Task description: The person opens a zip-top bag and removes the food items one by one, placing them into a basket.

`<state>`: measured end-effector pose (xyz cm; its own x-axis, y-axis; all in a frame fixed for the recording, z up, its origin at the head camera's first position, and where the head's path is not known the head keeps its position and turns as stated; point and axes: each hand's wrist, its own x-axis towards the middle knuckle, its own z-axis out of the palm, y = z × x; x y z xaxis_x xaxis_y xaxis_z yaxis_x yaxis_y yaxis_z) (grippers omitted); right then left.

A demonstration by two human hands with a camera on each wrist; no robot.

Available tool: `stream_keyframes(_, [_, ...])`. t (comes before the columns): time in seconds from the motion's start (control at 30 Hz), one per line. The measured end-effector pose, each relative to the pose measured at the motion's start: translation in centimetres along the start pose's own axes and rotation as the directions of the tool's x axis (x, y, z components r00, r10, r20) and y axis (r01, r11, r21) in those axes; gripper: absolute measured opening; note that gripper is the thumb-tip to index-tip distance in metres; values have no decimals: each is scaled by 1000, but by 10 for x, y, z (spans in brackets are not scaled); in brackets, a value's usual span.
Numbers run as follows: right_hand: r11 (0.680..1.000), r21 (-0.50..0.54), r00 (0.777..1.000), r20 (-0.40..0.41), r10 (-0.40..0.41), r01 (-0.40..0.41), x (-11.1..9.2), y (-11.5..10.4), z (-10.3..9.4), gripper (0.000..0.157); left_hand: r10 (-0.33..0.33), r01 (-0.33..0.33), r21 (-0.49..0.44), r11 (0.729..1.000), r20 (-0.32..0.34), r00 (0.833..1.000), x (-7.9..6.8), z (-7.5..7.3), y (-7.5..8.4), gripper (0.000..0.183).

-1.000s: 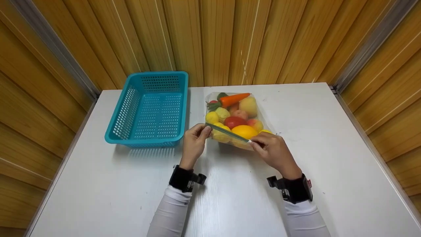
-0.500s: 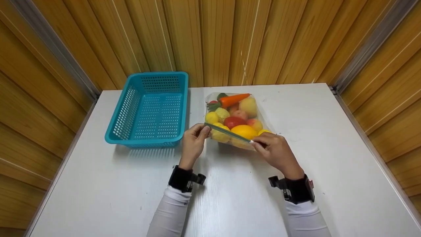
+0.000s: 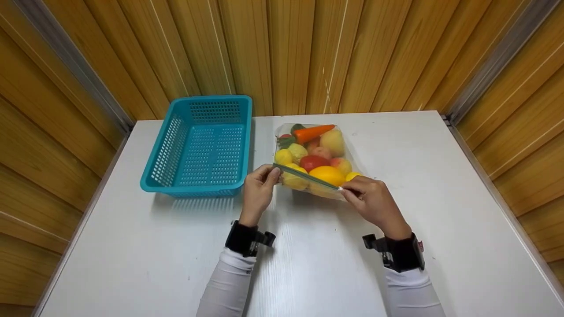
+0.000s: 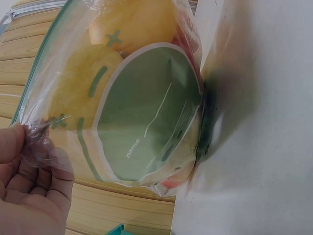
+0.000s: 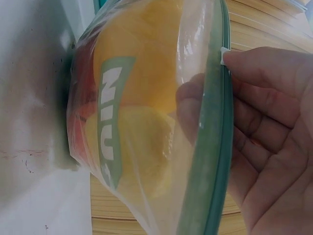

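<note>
A clear zip bag (image 3: pixel 348 152) full of fruit and vegetables lies on the table, its green-edged mouth lifted toward me. Inside are a carrot (image 3: pixel 315 133), a red tomato-like piece (image 3: pixel 313 163), an orange-yellow fruit (image 3: pixel 327 175) and several others. My left hand (image 3: pixel 257 193) pinches the left corner of the mouth between thumb and fingers. With thumb and fingers, my right hand (image 3: pixel 373 202) pinches the white slider (image 5: pixel 224 56) on the green zip strip (image 5: pixel 222 147). In the left wrist view a green printed label (image 4: pixel 146 112) covers part of the bag's contents.
A teal perforated basket (image 3: pixel 152 160) stands left of the bag, close to my left hand. The white table (image 3: pixel 432 185) extends on both sides and toward me. Wood-patterned panels (image 3: pixel 291 57) rise behind and at both sides.
My right hand has slid slightly to the right with the white slider along the zip strip. The left hand keeps its hold on the corner, shifting a little left. The basket has not moved.
</note>
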<state>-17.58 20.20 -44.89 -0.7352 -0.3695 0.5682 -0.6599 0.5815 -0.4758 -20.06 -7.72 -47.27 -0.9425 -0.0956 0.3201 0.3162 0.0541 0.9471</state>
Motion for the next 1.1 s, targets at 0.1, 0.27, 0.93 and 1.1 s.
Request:
stream_keyframes(0.1, [1000, -14, 1000, 2, -10, 10, -1, 1, -1, 10, -3, 3, -5, 1000, -1, 1000, 0, 0, 0, 19])
stream_keyframes(0.27, [1000, -16, 1000, 8, -9, 9, -2, 2, -4, 11, -14, 14, -4, 1000, -12, 1000, 0, 1, -1, 18])
stream_keyframes(0.93, [995, 6, 992, 70, 103, -104, -3, 1, -16, 9, -3, 3, -24, 1000, -6, 1000, 1, 0, -2, 17])
stream_keyframes(1.1, [993, 3, 990, 79, 120, -120, -3, 1, -18, 9, -4, 4, -19, 1000, -12, 1000, 1, 0, -2, 17])
